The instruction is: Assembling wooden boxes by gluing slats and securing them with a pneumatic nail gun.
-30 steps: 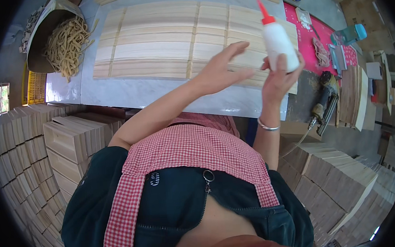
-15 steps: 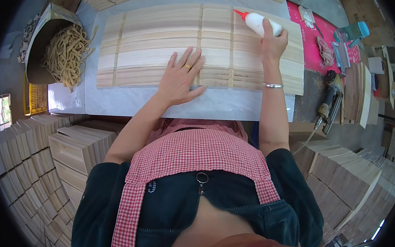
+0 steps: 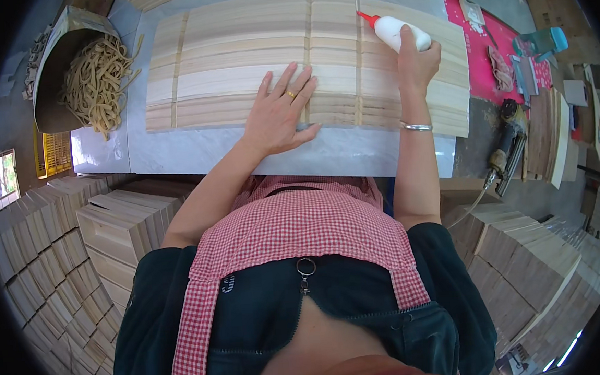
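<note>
Pale wooden strips [image 3: 237,56] lie side by side on the table, with narrow grooves running across them from front to back. My left hand [image 3: 280,114] rests flat on the near strips, fingers spread, a ring on one finger. In my right hand [image 3: 417,62] is a white glue bottle [image 3: 392,32] with a red nozzle, tilted so the tip points to the far left. The nozzle tip is over the far end of the right-hand groove. Whether it touches the wood I cannot tell.
At the left, a tipped bin [image 3: 51,99] spills tan cord-like strips [image 3: 98,83] onto the pale marbled table [image 3: 195,153]. A nail gun [image 3: 507,147] with its hose lies at the right, near a pink sheet [image 3: 471,60] and a teal-lidded container [image 3: 542,42]. Wooden stacks [image 3: 524,256] flank me.
The view has shifted slightly. The bottle stays in my right hand, its nozzle still near the far end of the right-hand groove. My left hand still lies on the strips.
</note>
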`<state>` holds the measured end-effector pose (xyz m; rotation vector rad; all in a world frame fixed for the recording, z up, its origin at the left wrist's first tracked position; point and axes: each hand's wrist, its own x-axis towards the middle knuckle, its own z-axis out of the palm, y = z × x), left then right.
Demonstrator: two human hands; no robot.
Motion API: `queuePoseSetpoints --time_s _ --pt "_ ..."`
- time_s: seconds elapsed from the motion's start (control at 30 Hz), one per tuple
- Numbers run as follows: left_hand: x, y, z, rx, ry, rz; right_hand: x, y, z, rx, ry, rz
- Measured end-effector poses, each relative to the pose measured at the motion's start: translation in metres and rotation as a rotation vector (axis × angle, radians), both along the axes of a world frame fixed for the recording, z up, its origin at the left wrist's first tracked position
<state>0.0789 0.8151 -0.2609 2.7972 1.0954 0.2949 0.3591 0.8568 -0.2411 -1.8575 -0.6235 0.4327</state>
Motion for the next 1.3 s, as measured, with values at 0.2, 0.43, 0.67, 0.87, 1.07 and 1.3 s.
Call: queuePoseSetpoints --time_s 0.2,0.43,0.67,0.87,1.07,1.3 --pt "-0.001 0.000 -0.004 0.053 0.019 -0.005 -0.012 -0.068 0.008 -0.016 -0.007 0.025" --pt "0.000 0.001 -0.015 0.140 0.015 0.000 -0.022 -0.149 0.011 -0.088 -0.003 0.049" --pt "-0.001 0.001 -0.017 0.151 0.022 0.000 -0.027 -0.196 0.027 -0.165 0.057 0.094" --pt "-0.002 0.003 -0.018 0.118 0.013 -0.004 -0.035 -0.180 0.045 0.128 0.337 0.144" --pt "-0.010 0.003 -0.003 -0.068 -0.179 0.001 -0.050 -0.084 0.024 0.239 0.206 0.328" --pt "-0.068 0.007 0.013 -0.096 -0.047 0.093 -0.067 0.023 0.016 0.212 0.303 0.185"
